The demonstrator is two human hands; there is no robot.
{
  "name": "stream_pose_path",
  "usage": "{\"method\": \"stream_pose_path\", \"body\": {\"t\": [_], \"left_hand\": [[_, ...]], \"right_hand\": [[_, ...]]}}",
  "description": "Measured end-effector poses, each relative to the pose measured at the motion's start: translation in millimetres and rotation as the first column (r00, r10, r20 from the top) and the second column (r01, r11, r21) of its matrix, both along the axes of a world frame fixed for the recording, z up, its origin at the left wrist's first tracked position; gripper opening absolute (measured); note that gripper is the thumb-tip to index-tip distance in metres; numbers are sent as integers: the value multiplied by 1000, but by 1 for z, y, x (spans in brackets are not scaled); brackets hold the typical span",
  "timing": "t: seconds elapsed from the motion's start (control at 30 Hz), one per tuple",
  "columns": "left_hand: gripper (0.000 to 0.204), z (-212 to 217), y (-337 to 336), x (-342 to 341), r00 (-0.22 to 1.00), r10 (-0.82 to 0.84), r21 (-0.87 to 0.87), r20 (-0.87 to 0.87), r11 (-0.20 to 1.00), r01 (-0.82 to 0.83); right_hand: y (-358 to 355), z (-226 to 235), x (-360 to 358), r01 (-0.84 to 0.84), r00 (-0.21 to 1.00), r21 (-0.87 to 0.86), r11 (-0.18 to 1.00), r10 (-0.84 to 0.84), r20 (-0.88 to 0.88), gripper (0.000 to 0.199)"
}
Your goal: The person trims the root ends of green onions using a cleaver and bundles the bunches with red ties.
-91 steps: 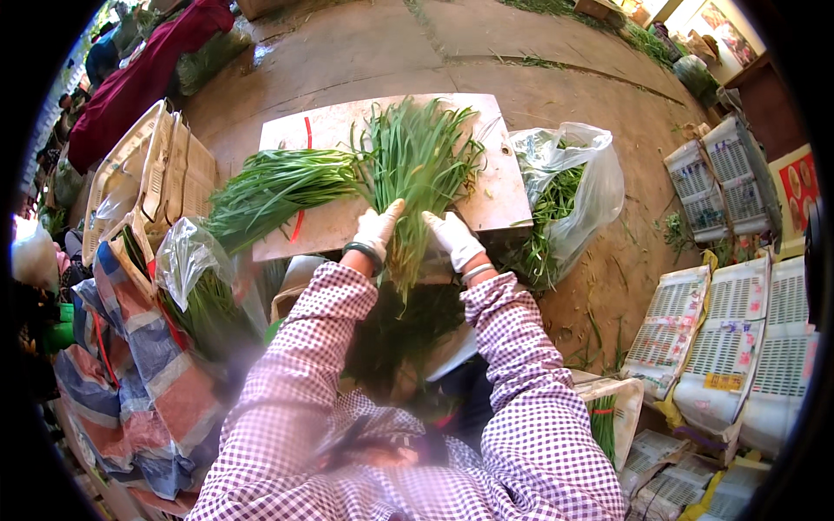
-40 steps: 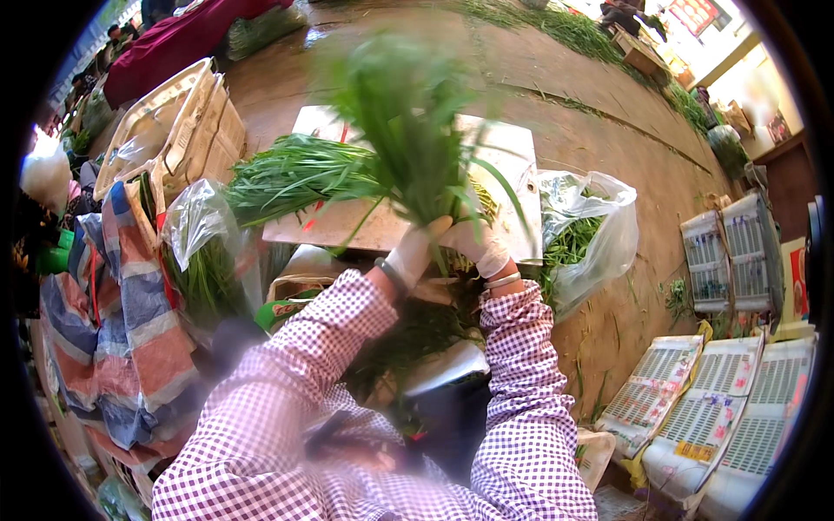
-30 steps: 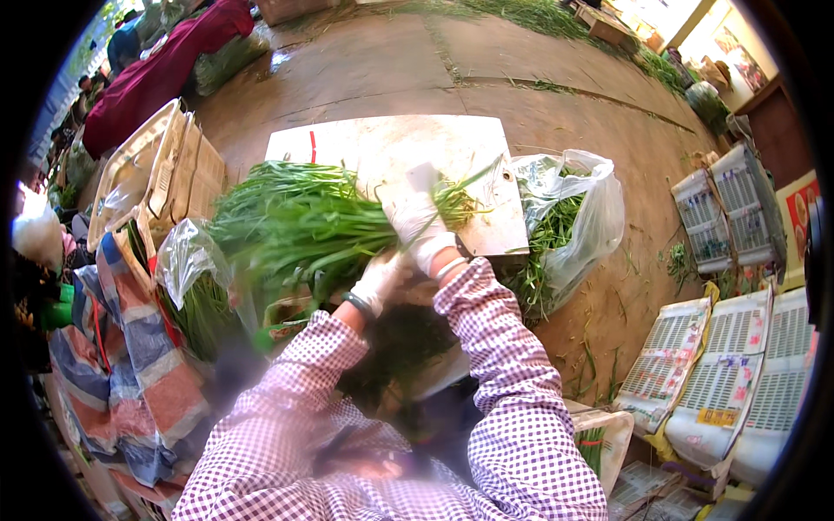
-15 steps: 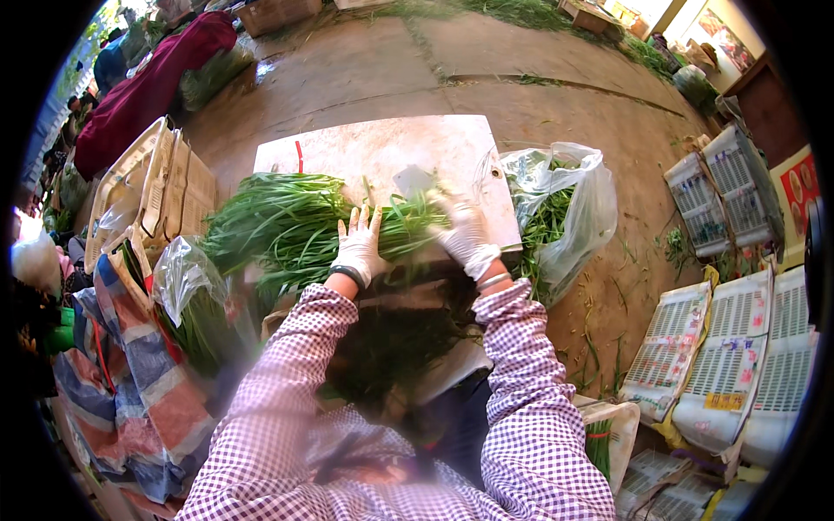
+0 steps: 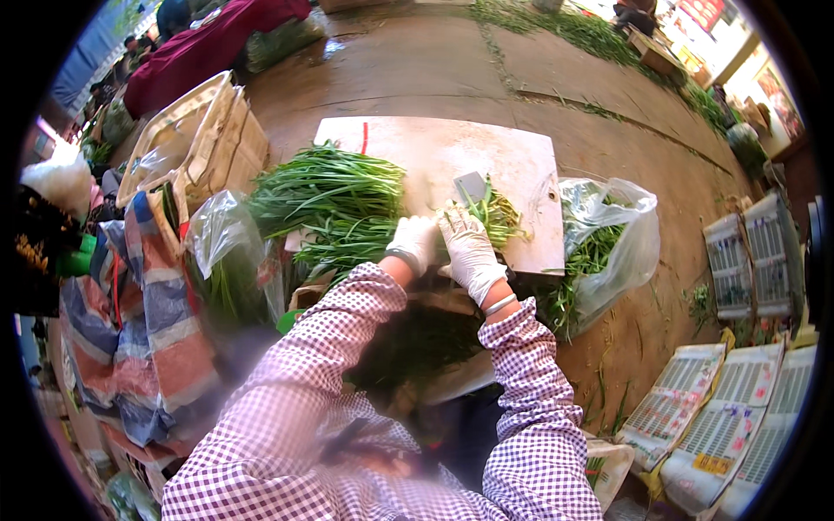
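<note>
On a pale board [image 5: 452, 139] lie long thin green stalks in a leafy heap [image 5: 334, 182]. My left hand [image 5: 415, 243], in a white glove, is closed around part of a lower bunch [image 5: 347, 243], with its leaves trailing left. Right beside it, my gloved right hand [image 5: 472, 256] has its fingers bent together over the stalks. Stem ends [image 5: 499, 217] show just to its right, paler and yellowish. Beyond my right fingers a flat grey metal blade [image 5: 470, 186] is on the board; its base is hidden by stems.
A clear plastic bag [image 5: 621, 247] of greens is at the board's right. To the left are beige crates [image 5: 234, 139], another bag of greens [image 5: 226, 252] and a striped woven sack [image 5: 148, 321]. White slotted crates [image 5: 678, 399] stand lower right.
My left hand has gone from spread flat on the greens to closed around them, closer to my right hand. The view has shifted, so the board appears further right.
</note>
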State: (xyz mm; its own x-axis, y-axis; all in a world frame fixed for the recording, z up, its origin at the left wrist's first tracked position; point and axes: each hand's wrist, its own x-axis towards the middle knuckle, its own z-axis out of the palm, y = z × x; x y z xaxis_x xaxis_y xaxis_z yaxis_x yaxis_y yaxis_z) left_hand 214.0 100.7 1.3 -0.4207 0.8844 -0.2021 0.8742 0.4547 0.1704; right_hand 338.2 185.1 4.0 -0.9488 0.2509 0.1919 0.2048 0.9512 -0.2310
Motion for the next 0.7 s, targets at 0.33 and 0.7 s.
{"method": "stream_pose_path", "body": {"t": [0.33,0.7], "left_hand": [[68,-17,-60,51,973,193,447,-125,887,-119],[72,-90,-115,76,-574,-351,-284,740,609,-740]], "right_hand": [[11,-46,-33,-124,988,150,981,109,105,47],[-18,0,-41,-152,966,79,985,131,225,17]]}}
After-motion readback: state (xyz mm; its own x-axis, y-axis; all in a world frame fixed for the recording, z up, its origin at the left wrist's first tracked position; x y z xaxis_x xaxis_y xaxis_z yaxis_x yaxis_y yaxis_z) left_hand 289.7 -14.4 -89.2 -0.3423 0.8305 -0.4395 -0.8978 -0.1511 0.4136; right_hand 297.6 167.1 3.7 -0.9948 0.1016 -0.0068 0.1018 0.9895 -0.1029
